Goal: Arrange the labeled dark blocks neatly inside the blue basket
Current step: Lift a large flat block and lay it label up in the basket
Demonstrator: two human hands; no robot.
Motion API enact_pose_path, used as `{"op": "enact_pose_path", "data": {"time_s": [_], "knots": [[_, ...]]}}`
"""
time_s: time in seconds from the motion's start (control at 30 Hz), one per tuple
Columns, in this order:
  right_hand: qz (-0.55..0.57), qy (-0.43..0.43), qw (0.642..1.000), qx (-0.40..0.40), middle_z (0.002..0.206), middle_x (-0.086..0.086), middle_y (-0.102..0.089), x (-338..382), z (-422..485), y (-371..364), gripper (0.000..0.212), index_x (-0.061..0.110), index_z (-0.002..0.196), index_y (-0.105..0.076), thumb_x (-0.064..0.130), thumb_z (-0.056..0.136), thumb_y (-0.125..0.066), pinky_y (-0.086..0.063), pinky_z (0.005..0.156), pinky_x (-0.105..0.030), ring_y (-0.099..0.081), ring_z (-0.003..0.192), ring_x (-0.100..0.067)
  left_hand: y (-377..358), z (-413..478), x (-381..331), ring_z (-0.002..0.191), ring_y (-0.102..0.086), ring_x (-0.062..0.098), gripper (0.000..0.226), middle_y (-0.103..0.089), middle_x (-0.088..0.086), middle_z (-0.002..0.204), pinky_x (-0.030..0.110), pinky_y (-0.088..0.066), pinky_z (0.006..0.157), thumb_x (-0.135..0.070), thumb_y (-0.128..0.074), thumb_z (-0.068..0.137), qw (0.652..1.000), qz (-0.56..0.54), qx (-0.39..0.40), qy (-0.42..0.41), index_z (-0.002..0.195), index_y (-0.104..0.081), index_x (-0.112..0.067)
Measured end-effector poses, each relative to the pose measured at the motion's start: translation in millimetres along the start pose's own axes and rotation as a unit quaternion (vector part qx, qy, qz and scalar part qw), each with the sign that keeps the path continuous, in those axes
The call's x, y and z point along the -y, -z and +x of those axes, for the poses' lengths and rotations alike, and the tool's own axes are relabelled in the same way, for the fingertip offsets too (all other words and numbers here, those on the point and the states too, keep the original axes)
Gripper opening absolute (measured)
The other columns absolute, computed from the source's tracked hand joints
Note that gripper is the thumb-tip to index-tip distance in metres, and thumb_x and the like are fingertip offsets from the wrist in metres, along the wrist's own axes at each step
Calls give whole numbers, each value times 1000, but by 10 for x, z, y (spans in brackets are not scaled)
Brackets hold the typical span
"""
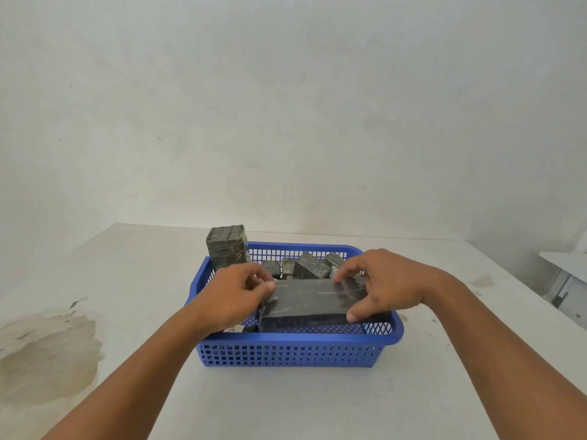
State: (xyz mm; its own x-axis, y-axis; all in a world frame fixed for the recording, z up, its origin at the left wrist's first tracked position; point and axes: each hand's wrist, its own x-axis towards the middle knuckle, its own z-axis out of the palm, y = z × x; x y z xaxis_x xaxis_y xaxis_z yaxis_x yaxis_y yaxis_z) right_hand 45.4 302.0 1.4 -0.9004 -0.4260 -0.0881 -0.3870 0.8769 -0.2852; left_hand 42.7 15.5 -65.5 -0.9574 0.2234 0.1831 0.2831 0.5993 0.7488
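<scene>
Hidden: the basket floor and whatever lies under the long block are covered by that block and both hands; only scraps of something pale show beneath the left wrist, too small to make out.
Labels: printing on the blocks is too blurred to read.
Cut off: both forearms leave the picture at the bottom edge.
Basket: a blue perforated plastic rectangular basket (pixel 295 350) stands on the white, stained counter (pixel 317 408), its long side facing the camera.
Long block: a large dark grey rectangular block wrapped in shiny film (pixel 314 300) lies inside the basket near the front wall, above the rim line, its long axis running left to right along the basket's length, broad face up and tipped slightly towards the camera.
Tall block: a dark greenish wrapped block (pixel 227 247) stands upright at the basket's far left corner, rising above the rim.
Small blocks: several smaller dark blocks (pixel 309 265) lie tilted and jumbled along the far wall, behind the long block.
Left hand: the left hand (pixel 232 296) is palm down at the long block's left end, fingers (pixel 265 285) curled and pinching its upper left corner.
Right hand: the right hand (pixel 381 284) is arched over the right end, fingers (pixel 344 273) spread on the far edge, thumb pressed on the near right corner, so both hands grip the block.
</scene>
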Motion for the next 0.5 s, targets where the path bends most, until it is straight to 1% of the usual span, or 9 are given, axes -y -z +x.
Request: {"op": "enact_pose_path", "data": {"time_s": [0.07, 0.1, 0.13, 0.2, 0.27, 0.33, 0.4, 0.47, 0.5], "knots": [[35, 2, 997, -72, 79, 27, -52, -5, -44, 34, 63, 43, 115, -63, 54, 58, -88, -38, 52, -5, -53, 70, 21, 2, -9, -46, 88, -69, 11, 14, -63, -10, 104, 28, -58, 75, -38, -69, 87, 994, -102, -35, 4, 100, -66, -42], [50, 2, 993, -103, 81, 27, -51, -4, -61, 19, 66, 45, 115, -63, 56, 55, -88, -38, 53, -4, -54, 72, 20, -8, -15, -72, 89, -71, 14, 21, -60, -8, 110, 29, -59, 75, -34, -73, 85, 985, -164, -45, 14, 102, -66, -44], [57, 2, 990, -130, 88, 26, -52, -2, -71, -20, 69, 47, 116, -62, 59, 54, -87, -39, 57, -6, -56, 79, 14, -22, -21, -91, 90, -71, 17, 27, -60, -6, 114, 33, -60, 78, -28, -76, 84, 974, -217, -55, 21, 103, -67, -44], [54, 13, 981, -184, 108, 24, -52, -4, -71, -154, 70, 47, 120, -61, 60, 56, -86, -43, 76, -14, -52, 100, 1, -46, -33, -97, 94, -72, 20, 33, -66, -2, 117, 40, -59, 86, -18, -78, 82, 957, -275, -86, 26, 103, -69, -41], [83, 39, 967, -240, 130, 27, -51, -17, -86, -319, 64, 43, 121, -64, 54, 62, -86, -42, 95, -19, -40, 118, -1, -57, -45, -88, 99, -71, 21, 35, -69, 4, 116, 41, -57, 90, -14, -78, 82, 944, -307, -115, 30, 106, -70, -38], [149, 45, 946, -284, 145, 24, -39, -38, -102, -476, 59, 41, 121, -65, 46, 67, -88, -35, 104, -16, -35, 128, 3, -63, -46, -57, 102, -70, 23, 38, -71, 7, 114, 38, -56, 90, -10, -77, 83, 936, -323, -136, 26, 110, -69, -35], [259, 34, 911, -320, 147, 18, -38, -52, -106, -597, 52, 37, 123, -63, 34, 76, -85, -40, 103, -14, -42, 131, 1, -65, -51, -40, 101, -70, 22, 40, -73, 8, 111, 33, -58, 86, -5, -75, 83, 930, -337, -145, 15, 112, -69, -33], [358, 4, 869, -341, 141, 11, -48, -52, -100, -649, 48, 34, 131, -58, 22, 87, -75, -49, 90, -11, -51, 127, -7, -66, -53, -36, 96, -72, 22, 40, -75, 11, 105, 29, -59, 80, -1, -73, 84, 922, -360, -143, 2, 111, -69, -31], [385, -13, 859, -337, 138, 8, -52, -54, -96, -650, 50, 33, 134, -55, 18, 90, -72, -52, 86, -12, -55, 125, -10, -66, -54, -34, 95, -73, 22, 40, -75, 11, 105, 29, -58, 80, 0, -72, 85, 921, -363, -143, -4, 110, -69, -31]]}}
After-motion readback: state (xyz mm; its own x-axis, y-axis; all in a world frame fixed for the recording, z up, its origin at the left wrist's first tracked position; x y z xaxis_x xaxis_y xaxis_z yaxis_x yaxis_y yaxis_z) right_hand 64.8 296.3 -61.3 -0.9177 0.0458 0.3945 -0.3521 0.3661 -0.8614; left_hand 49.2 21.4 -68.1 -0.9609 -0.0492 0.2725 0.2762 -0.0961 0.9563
